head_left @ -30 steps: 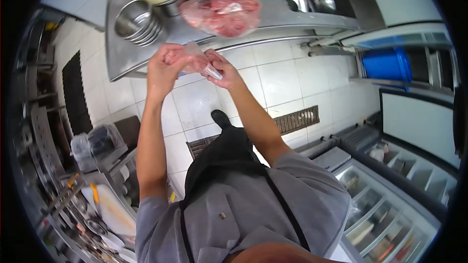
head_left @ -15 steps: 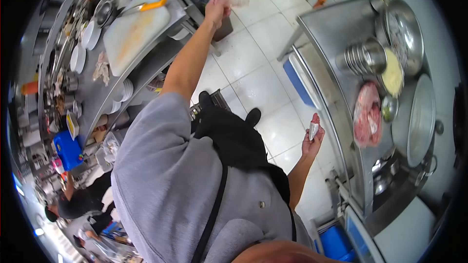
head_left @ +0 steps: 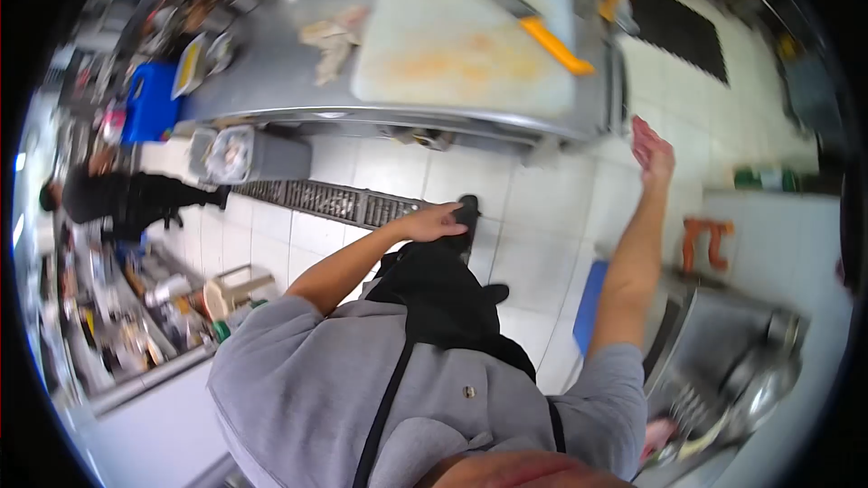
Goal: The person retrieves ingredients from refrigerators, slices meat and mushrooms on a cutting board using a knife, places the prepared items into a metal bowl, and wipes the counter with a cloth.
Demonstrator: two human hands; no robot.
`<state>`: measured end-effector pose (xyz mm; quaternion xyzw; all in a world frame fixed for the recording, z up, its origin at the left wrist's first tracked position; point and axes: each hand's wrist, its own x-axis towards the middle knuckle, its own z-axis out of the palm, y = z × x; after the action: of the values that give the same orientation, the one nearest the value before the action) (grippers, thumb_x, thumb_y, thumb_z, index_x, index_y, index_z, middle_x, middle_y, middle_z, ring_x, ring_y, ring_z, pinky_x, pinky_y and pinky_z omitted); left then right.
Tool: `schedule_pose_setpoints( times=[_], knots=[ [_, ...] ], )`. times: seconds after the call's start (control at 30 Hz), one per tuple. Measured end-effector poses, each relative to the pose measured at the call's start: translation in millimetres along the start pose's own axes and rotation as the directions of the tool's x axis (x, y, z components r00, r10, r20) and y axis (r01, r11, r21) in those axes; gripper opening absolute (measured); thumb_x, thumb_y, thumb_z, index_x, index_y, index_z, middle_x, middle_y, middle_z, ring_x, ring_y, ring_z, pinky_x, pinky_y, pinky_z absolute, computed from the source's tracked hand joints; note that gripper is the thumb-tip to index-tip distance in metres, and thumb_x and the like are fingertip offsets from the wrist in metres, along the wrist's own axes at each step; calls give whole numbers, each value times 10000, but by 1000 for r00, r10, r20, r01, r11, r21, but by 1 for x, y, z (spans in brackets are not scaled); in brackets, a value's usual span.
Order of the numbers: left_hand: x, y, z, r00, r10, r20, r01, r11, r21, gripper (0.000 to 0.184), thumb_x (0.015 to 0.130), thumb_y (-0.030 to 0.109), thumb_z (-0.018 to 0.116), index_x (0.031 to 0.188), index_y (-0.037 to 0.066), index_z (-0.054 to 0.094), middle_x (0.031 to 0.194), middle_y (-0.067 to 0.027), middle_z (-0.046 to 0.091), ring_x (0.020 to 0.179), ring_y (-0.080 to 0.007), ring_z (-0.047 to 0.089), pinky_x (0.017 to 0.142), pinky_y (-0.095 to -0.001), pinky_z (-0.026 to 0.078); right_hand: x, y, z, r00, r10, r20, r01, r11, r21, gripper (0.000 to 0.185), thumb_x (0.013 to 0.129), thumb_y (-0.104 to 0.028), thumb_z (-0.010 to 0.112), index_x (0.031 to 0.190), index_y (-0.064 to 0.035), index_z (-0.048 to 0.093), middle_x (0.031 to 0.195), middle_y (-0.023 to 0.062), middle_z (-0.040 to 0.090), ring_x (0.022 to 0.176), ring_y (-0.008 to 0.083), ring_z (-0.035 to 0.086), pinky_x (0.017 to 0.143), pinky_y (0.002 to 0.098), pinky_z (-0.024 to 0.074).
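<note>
My left hand [head_left: 436, 222] is held low near my black apron, fingers loosely extended, with nothing visible in it. Out to the right, my right hand [head_left: 658, 163] has its fingers around a piece of red meat [head_left: 641, 132], slightly blurred, beside the corner of the steel counter. On that counter lies a stained white cutting board [head_left: 434, 63], and a knife with an orange handle [head_left: 553, 43] rests across its right part. Left of the board is a crumpled pale cloth [head_left: 333, 50].
A co-worker in dark clothes [head_left: 136, 201] is at the far left. Near a grey bin [head_left: 278, 159], a drain grate [head_left: 339, 203] runs along the tiled floor. A blue container [head_left: 150, 101] is at the counter's left end. Metal bowls [head_left: 764, 378] sit at lower right.
The view has turned toward the counter with the cutting board. The clear bag that was in my left hand is gone from it, and that hand has come down near my body.
</note>
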<state>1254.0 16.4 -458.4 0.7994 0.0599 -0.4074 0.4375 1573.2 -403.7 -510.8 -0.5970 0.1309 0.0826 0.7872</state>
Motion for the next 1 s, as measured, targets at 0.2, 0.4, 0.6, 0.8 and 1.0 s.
schedule_pose_setpoints(
  times=[0.2, 0.4, 0.6, 0.8, 1.0],
  knots=[
    [-95, -34, -131, 880, -16, -475, -112, 964, -240, 362, 972, 205, 599, 1276, 9, 567, 989, -63, 685, 876, -142, 633, 802, -280, 504, 103, -26, 38, 838, -472, -275, 280, 804, -525, 223, 723, 77, 619, 910, 1, 525, 931, 108, 629, 790, 192, 625, 820, 363, 588],
    [-56, 61, -189, 509, 79, -857, -487, 848, -211, 252, 978, 122, 588, 1173, -36, 612, 940, -68, 664, 852, -115, 615, 776, -261, 503, -78, -125, 191, 958, -280, -55, 274, 957, -97, 245, 800, 29, 694, 962, -16, 516, 996, 152, 697, 838, 217, 699, 720, 344, 595],
    [-13, 113, -186, 299, 218, -929, -448, 892, 65, 281, 944, 167, 644, 1179, 14, 636, 958, -92, 671, 855, -161, 641, 763, -287, 524, -69, -61, 304, 833, -204, 514, 444, 801, -401, 424, 784, -209, 765, 1104, -17, 563, 991, 188, 643, 937, 311, 644, 792, 455, 542],
    [32, 124, -208, 190, 676, -712, -83, 734, 674, 353, 814, 187, 729, 1156, 114, 680, 965, -116, 661, 919, -318, 613, 838, -418, 503, -13, -60, 296, 612, -359, 704, 710, -141, -690, 415, 789, -219, 713, 1150, -82, 560, 1000, 188, 588, 887, 421, 600, 789, 515, 508],
    [40, 117, -221, 577, 533, -619, -55, 782, 621, 333, 817, 213, 729, 1117, 74, 693, 910, -155, 643, 924, -336, 600, 809, -414, 485, -42, -89, 296, 771, -64, 634, 633, -45, -773, 374, 887, -228, 579, 1204, -47, 498, 991, 249, 617, 917, 404, 626, 776, 479, 526]
  ],
)
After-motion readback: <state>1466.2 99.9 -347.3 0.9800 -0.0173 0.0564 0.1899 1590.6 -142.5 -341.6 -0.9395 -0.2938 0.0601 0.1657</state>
